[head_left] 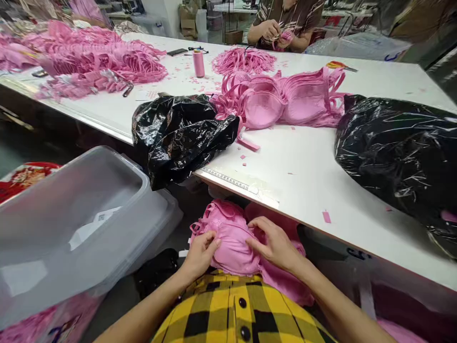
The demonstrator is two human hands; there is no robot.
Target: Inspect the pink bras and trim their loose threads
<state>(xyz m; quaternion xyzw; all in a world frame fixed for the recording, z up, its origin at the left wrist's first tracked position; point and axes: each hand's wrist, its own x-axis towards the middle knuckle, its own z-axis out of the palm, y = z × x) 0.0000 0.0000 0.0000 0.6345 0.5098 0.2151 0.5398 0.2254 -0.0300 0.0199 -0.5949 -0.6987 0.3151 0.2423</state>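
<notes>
A pink bra rests on my lap, just below the table's front edge, with more pink fabric under it and to its right. My left hand pinches the bra's left side between thumb and fingers. On the opposite side, my right hand grips the fabric, thumb and index finger closing toward each other. Part of the bra's far end is bunched up, with thin straps showing.
On the white table lie stacked pink bras between a left black plastic bag and a right black bag. A thread spool stands farther back. Clear plastic bins are at my left. Across the table, a co-worker's hands handle pink pieces.
</notes>
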